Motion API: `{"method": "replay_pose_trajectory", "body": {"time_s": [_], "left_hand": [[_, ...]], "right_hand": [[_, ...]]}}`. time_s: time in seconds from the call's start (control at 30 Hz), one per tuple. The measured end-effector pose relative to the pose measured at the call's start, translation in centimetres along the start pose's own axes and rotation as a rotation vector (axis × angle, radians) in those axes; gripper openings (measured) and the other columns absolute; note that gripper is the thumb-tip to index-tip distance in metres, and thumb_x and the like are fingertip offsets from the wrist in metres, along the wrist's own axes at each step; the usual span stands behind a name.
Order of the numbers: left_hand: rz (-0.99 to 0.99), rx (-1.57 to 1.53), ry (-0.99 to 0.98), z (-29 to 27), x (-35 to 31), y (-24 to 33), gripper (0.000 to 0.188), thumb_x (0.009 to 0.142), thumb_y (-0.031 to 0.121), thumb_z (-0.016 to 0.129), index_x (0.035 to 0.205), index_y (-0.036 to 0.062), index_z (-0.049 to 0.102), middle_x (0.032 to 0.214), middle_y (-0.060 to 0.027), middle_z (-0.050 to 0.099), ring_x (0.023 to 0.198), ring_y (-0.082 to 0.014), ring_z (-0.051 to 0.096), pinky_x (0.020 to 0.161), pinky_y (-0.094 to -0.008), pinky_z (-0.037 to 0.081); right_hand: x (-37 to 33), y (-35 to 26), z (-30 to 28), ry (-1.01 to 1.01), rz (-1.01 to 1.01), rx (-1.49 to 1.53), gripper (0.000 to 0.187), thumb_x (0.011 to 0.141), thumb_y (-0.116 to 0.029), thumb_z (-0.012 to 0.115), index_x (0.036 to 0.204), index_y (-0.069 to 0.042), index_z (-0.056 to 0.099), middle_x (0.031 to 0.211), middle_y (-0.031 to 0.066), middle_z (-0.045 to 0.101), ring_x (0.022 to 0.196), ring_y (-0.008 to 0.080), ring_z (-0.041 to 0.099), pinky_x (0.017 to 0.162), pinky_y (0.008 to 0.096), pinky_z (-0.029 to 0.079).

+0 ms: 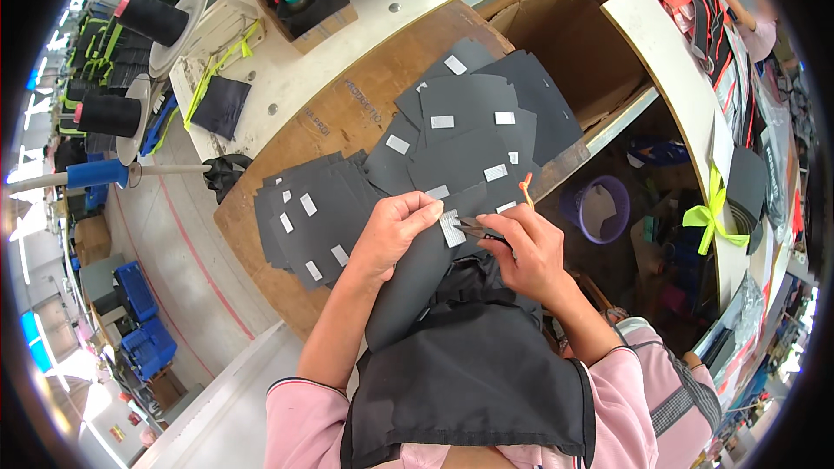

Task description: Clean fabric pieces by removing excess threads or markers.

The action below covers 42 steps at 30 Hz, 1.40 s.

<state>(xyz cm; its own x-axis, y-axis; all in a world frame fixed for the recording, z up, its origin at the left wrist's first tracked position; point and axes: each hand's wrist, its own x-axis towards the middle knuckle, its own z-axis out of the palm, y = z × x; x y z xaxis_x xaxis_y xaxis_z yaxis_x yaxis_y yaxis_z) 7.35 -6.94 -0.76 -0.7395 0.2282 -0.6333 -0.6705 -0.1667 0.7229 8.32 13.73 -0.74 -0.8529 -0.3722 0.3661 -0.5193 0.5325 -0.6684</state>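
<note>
From the head view, my left hand (395, 230) pinches the upper edge of a black fabric piece (417, 282) that I hold up over my lap, just off the near edge of the worktop (339, 122). My fingers there are closed on the cloth right beside its small white label (452, 227). My right hand (530, 247) is closed around a pair of small snips (476, 227), whose tip points at the label; an orange loop (526, 189) sticks up from behind that hand. I cannot tell whether the blades are touching a thread or only the label's edge.

On the worktop, just beyond my hands, lie two heaps of the same black pieces with white labels: a fanned stack (308, 217) toward the left edge and a looser, larger spread (473, 117) toward the right edge, next to an open cardboard box (578, 43). More black cloth (473, 373) lies bunched in my lap.

I judge the step in hand to be trimming at the label of this one piece. The next move calls for keeping the cloth taut with the left pinch and guiding the snip tips close to the label without nicking the fabric.
</note>
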Motion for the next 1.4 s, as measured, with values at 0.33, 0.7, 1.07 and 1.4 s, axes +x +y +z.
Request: {"method": "replay_pose_trajectory", "body": {"time_s": [0.33,0.7,1.07,1.4], "left_hand": [[0.021,0.07,-0.017,0.4,-0.1,0.2,0.017,0.088,0.02,0.06,0.083,0.0044,0.063,0.07,0.0071,0.054,0.063,-0.0004,0.044,0.055,-0.0174,0.035],[0.071,0.095,-0.003,0.2,-0.2,0.0,0.017,0.088,0.019,0.06,0.083,0.0034,0.063,0.071,0.0061,0.055,0.064,-0.0008,0.045,0.056,-0.0179,0.036],[0.015,0.184,0.183,-5.3,-2.6,2.2,0.016,0.086,0.014,0.061,0.087,-0.0012,0.065,0.075,-0.001,0.062,0.067,-0.0058,0.055,0.061,-0.0209,0.045],[0.107,0.286,0.079,-2.4,-2.4,2.1,0.017,0.089,0.018,0.059,0.085,0.0018,0.062,0.069,0.0064,0.052,0.064,-0.0017,0.042,0.057,-0.0188,0.035]], "right_hand": [[-0.1,-0.4,0.5,0.029,0.039,0.005,0.034,0.063,-0.006,0.073,0.095,-0.006,0.062,0.075,0.005,0.056,0.059,0.0218,0.055,0.052,0.0314,0.044],[-0.3,-0.9,0.6,0.09,0.008,-0.021,0.031,0.064,-0.005,0.073,0.093,-0.007,0.063,0.075,0.0043,0.056,0.057,0.0206,0.055,0.05,0.0302,0.043],[-0.6,0.2,0.8,0.126,0.266,0.121,0.026,0.069,0.001,0.07,0.094,-0.005,0.062,0.08,0.0086,0.057,0.063,0.0224,0.058,0.052,0.0309,0.046],[1.1,-1.6,3.3,0.009,0.034,0.227,0.034,0.065,-0.006,0.073,0.097,-0.007,0.06,0.082,0.007,0.057,0.061,0.0211,0.057,0.051,0.0309,0.043]]}}
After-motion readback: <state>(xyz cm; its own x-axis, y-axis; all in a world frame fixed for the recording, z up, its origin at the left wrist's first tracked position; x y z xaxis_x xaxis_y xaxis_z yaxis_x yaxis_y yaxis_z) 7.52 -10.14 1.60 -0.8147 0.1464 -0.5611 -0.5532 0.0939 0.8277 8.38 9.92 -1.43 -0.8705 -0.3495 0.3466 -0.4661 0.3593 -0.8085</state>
